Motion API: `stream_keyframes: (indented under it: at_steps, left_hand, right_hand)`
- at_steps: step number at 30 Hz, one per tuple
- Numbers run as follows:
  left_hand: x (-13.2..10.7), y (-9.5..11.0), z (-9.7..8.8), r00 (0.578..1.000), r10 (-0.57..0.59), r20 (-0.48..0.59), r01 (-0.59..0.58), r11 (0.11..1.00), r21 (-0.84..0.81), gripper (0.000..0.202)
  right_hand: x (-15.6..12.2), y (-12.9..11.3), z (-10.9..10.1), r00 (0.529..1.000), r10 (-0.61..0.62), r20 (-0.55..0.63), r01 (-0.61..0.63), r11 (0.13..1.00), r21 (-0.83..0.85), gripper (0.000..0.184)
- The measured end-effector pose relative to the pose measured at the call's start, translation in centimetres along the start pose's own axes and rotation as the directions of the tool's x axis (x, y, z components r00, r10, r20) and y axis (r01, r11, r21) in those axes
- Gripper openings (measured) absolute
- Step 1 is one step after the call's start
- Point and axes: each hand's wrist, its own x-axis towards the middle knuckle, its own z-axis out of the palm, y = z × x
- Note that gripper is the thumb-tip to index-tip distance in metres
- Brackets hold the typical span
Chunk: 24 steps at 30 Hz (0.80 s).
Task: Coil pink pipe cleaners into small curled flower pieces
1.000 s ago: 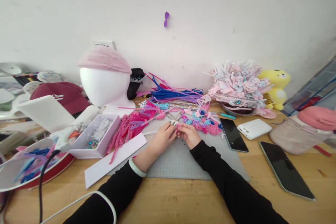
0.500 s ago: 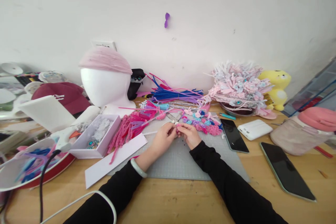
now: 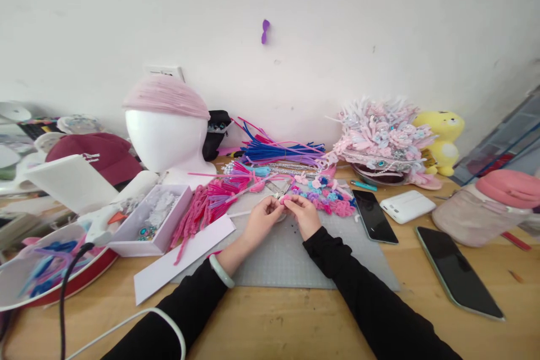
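Over the grey cutting mat point(image 3: 278, 267), my left hand point(image 3: 264, 219) and my right hand point(image 3: 304, 216) meet with their fingertips pinched together. Between them is a small pink pipe-cleaner piece point(image 3: 286, 200), partly hidden by the fingers. Metal pliers point(image 3: 282, 196) lie just beyond the fingertips, partly covered. To the right of the hands is a heap of pink, blue and purple pipe-cleaner flowers point(image 3: 331, 197). Bunches of pink pipe cleaners point(image 3: 205, 202) lie to the left.
A white mannequin head point(image 3: 166, 138) stands at back left, near a lilac box of beads point(image 3: 162, 242) and a glue gun point(image 3: 99, 228). Two phones point(image 3: 375, 216), a white power bank point(image 3: 407, 206) and a decorated headpiece point(image 3: 383, 140) are on the right. A white cable point(image 3: 162, 315) crosses my left sleeve.
The view has shifted slightly. Both hands stay together at nearly the same spot, with the pink piece a little more visible between the fingertips.
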Motion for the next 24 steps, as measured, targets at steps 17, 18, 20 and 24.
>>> stream_keyframes:
  at_steps: [17,18,20,24]
  left_hand:
    - [0.11,-0.62,-0.72,0.966,0.252,0.053,-0.255,0.909,0.331,0.008]
    - [0.14,-0.59,-0.75,0.965,0.255,0.054,-0.258,0.902,0.345,0.008]
    - [0.20,-0.55,-0.80,0.965,0.255,0.064,-0.260,0.893,0.368,0.008]
    - [0.19,-0.42,-0.82,0.955,0.279,0.102,-0.297,0.870,0.395,0.009]
  right_hand:
    - [0.07,0.01,-0.31,0.996,0.067,0.053,-0.057,0.983,-0.172,0.018]
    - [0.07,0.00,-0.32,0.997,0.063,0.048,-0.054,0.983,-0.177,0.018]
    - [0.06,0.04,-0.34,0.998,0.050,0.040,-0.041,0.981,-0.189,0.019]
    - [0.05,0.19,-0.40,0.999,0.015,0.034,-0.008,0.979,-0.205,0.020]
